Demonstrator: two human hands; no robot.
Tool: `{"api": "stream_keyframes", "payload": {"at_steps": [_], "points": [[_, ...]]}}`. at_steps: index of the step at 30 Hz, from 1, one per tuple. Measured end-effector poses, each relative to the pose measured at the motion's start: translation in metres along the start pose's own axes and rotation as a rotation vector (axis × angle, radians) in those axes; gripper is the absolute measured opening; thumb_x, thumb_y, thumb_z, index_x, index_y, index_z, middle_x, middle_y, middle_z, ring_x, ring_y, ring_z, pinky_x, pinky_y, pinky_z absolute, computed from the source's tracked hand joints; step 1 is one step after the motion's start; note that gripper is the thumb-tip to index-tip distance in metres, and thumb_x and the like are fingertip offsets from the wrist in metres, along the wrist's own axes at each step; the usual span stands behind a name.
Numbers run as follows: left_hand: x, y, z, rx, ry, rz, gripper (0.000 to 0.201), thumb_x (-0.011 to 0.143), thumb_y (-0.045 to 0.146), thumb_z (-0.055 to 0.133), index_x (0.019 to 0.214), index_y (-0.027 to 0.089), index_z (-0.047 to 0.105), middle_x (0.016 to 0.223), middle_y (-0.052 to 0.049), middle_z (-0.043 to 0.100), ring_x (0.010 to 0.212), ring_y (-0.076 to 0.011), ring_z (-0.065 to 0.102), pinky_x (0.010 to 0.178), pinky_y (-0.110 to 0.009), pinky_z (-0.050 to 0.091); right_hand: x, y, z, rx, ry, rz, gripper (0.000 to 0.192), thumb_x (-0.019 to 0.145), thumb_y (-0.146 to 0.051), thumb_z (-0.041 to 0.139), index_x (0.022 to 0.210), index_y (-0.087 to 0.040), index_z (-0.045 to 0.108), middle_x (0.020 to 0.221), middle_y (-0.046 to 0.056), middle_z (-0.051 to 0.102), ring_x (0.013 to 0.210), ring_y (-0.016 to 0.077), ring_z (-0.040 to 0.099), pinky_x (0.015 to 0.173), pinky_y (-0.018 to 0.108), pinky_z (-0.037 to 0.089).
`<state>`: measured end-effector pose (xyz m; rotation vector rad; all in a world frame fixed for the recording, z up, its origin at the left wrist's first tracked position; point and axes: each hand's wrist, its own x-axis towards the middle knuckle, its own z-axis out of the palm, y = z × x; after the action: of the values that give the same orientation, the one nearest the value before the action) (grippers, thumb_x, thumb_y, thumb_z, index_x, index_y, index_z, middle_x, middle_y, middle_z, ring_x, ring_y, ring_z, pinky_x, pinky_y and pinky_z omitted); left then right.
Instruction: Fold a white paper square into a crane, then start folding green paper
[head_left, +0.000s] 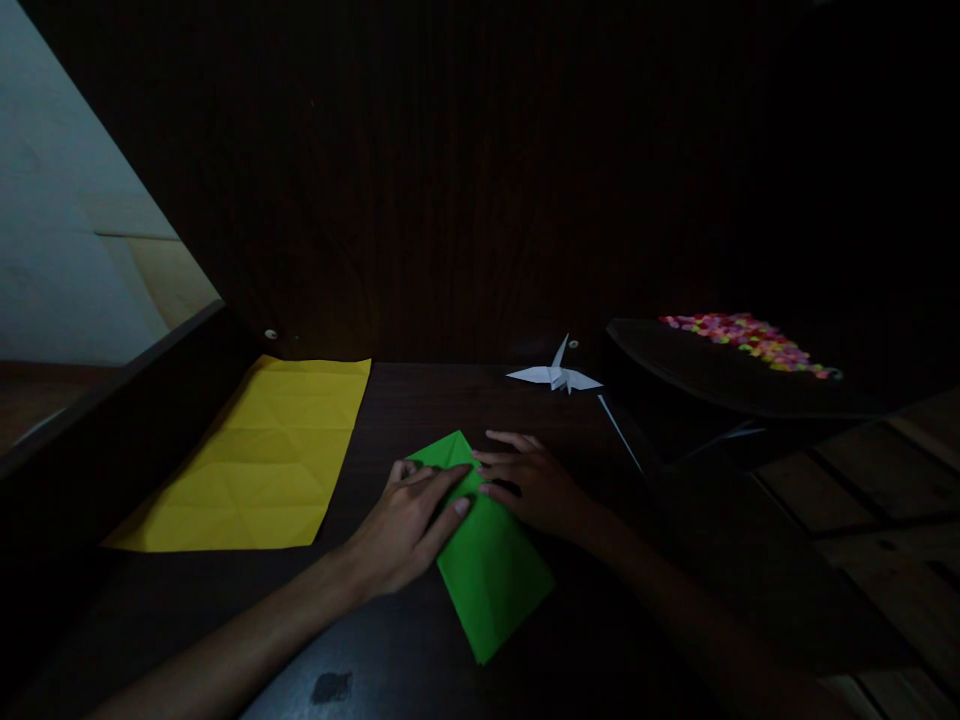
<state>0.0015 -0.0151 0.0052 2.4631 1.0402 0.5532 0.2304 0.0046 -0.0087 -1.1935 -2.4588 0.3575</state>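
A folded sheet of green paper (495,580) lies at an angle on the dark wooden table (405,400) in front of me. My left hand (420,510) rests on its upper left part, with the fingers stretched out across it and the thumb lying on the paper. At the upper right edge of the paper is my right hand (529,480), its fingers spread and the fingertips touching or just over the edge. Part of the green paper's top is hidden under the fingers.
To the left lies a creased yellow sheet (277,470). A white paper crane (559,377) stands at the back, near a thin white strip (619,432). Small pink and yellow pieces (750,338) sit on a dark surface at right. A dark panel (450,200) rises behind.
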Motion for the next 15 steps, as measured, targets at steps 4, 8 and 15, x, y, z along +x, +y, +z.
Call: {"api": "stream_keyframes", "payload": {"at_steps": [4,8,15], "points": [[0.003,-0.013,0.0,-0.093,0.099,0.017,0.033,0.101,0.027,0.038,0.131,0.022,0.052,0.119,-0.006,0.068,0.099,-0.0208,0.062,0.089,-0.038,0.043,0.0,0.002,0.002,0.028,-0.034,-0.017,0.021,0.09,-0.024,0.063,0.11,-0.024,0.071,0.13,0.002,0.064,0.134,0.0271,0.044,0.106,0.051,0.038],[0.006,-0.023,0.003,-0.099,0.126,0.035,0.032,0.099,0.025,0.045,0.129,0.023,0.054,0.113,-0.005,0.069,0.101,-0.0211,0.061,0.09,-0.038,0.044,0.0,0.002,0.002,0.054,-0.068,-0.027,0.022,0.092,-0.023,0.06,0.112,-0.024,0.069,0.133,0.003,0.062,0.137,0.0256,0.04,0.108,0.05,0.037],[0.01,-0.028,0.003,0.054,0.081,-0.002,0.032,0.095,0.032,0.055,0.124,0.02,0.06,0.111,-0.009,0.067,0.107,-0.026,0.058,0.091,-0.043,0.041,0.001,0.001,0.001,0.083,-0.1,-0.02,0.023,0.092,-0.022,0.059,0.113,-0.024,0.069,0.132,0.003,0.062,0.138,0.0259,0.039,0.109,0.052,0.036]]}}
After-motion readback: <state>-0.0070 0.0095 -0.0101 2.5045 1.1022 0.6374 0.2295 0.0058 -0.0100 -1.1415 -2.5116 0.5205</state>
